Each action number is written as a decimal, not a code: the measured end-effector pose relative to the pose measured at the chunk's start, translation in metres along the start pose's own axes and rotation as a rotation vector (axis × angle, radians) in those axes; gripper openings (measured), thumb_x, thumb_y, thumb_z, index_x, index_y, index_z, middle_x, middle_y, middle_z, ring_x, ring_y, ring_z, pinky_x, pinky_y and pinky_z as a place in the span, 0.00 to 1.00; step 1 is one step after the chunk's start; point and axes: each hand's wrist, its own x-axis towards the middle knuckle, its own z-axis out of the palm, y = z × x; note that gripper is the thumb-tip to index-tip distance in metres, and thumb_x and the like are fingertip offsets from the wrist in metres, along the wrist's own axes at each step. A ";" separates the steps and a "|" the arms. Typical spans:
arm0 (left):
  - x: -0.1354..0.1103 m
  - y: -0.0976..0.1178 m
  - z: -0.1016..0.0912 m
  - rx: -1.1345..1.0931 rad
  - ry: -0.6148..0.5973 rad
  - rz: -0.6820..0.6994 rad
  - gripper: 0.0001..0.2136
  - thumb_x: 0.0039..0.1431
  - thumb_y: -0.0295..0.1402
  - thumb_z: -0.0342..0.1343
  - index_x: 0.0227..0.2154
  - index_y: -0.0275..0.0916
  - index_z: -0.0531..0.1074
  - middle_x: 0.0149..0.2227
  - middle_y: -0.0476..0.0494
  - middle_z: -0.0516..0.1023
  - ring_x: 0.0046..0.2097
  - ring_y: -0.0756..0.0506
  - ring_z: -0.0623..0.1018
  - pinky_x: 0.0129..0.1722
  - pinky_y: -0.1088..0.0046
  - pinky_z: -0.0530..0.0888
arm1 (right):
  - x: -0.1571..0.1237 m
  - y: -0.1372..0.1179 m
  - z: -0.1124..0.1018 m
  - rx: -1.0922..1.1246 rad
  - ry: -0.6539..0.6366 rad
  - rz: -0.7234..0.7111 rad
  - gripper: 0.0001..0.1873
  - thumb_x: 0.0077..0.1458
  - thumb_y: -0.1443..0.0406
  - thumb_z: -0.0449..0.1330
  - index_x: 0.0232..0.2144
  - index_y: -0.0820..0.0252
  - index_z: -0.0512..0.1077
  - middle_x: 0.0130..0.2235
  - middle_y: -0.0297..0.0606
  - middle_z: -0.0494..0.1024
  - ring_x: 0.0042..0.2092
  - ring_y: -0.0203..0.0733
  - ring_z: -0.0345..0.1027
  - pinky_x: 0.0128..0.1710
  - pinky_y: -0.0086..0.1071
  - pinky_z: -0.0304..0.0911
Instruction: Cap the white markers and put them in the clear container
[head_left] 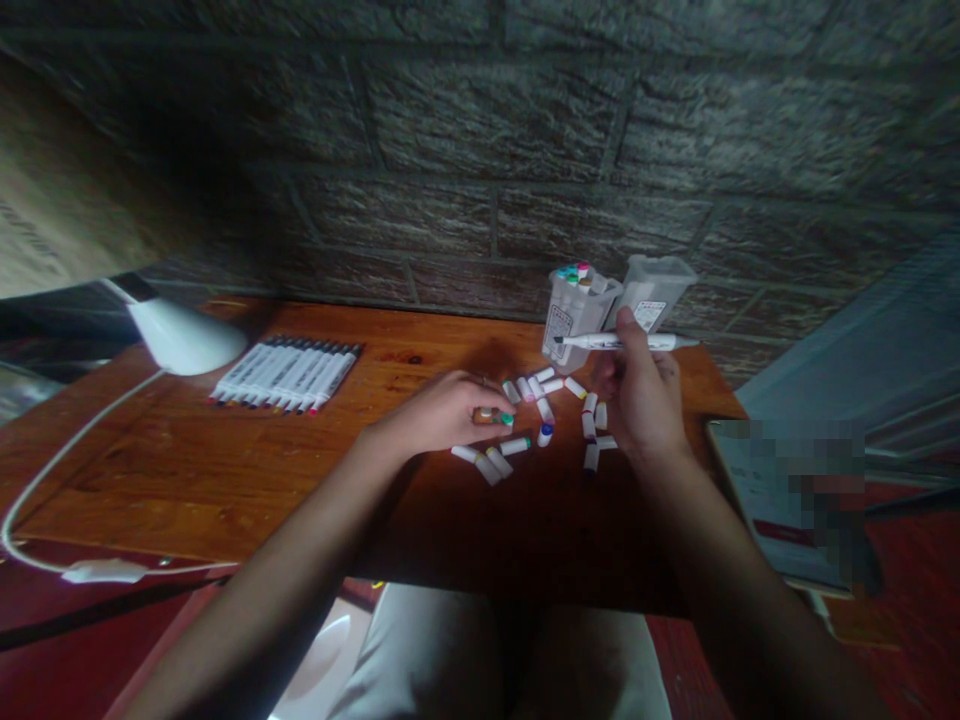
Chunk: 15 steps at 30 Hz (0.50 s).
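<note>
My right hand (pixel 649 390) grips a white marker (pixel 600 342) between thumb and fingers, raised and nearly level in front of the plastic boxes. Its dark tip at the left end is bare. My left hand (pixel 450 412) is low over the table, its thumb and fingertips closed on a white marker cap with a green end (pixel 508 419). Around and between the hands lie several loose white marker caps, among them one with a blue end (pixel 546 434) and one with a green end (pixel 516 446).
A row of white markers (pixel 289 375) lies at the left on the wooden table (pixel 300 480), beside a lamp base (pixel 187 335) with a white cord. A clear box (pixel 562 320) holding markers and a second box (pixel 664 275) stand against the brick wall.
</note>
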 end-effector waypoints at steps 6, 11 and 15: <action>-0.001 0.005 -0.001 -0.188 0.215 -0.151 0.10 0.55 0.36 0.63 0.39 0.41 0.81 0.30 0.46 0.80 0.29 0.50 0.74 0.32 0.76 0.68 | 0.003 -0.001 -0.003 0.065 0.028 0.005 0.27 0.50 0.49 0.65 0.14 0.57 0.59 0.14 0.25 0.59 0.16 0.27 0.48 0.16 0.28 0.40; 0.002 0.011 -0.011 -0.656 0.632 -0.274 0.14 0.52 0.36 0.66 0.42 0.38 0.80 0.31 0.46 0.79 0.29 0.53 0.72 0.29 0.78 0.67 | -0.001 0.001 0.000 0.103 -0.083 0.010 0.20 0.47 0.52 0.68 0.19 0.59 0.68 0.17 0.26 0.64 0.18 0.26 0.48 0.17 0.27 0.40; 0.005 0.005 -0.010 -0.935 0.709 -0.298 0.13 0.50 0.36 0.68 0.38 0.37 0.80 0.28 0.47 0.78 0.24 0.56 0.68 0.24 0.80 0.62 | -0.004 0.007 0.003 0.107 -0.125 0.033 0.16 0.44 0.54 0.70 0.29 0.59 0.75 0.21 0.27 0.70 0.20 0.28 0.54 0.18 0.26 0.44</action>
